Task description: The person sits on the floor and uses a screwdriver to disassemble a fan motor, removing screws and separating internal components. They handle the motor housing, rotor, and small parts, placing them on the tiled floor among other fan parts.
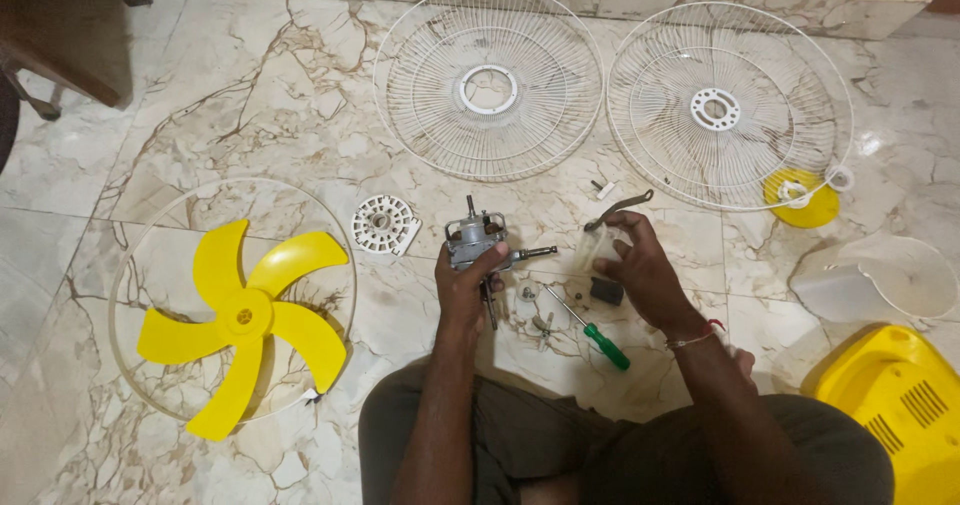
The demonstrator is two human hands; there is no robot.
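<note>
Far to the left of the left hand, a yellow fan blade (243, 318) lies on the marble floor (250, 95) inside a thin clear ring (130, 235). Nearer that hand, just up and to its left, sits a small white perforated disc (384, 225). The left hand (466, 287) is closed around a grey fan motor (474, 238), holding it upright with its shaft pointing away from the person. Beyond the hands lie two white wire fan guards (489, 80), side by side. Between the hands, small screws and metal parts (545, 310) are scattered, and a green-handled screwdriver (592, 332) lies just below the right hand. The right hand (637, 270) pinches a small clear plastic piece (598, 248), with a dark block (606, 291) under its fingers. Further right are a yellow round cap (802, 203), a white housing cover (880, 280) and a yellow fan base (895, 405).
</note>
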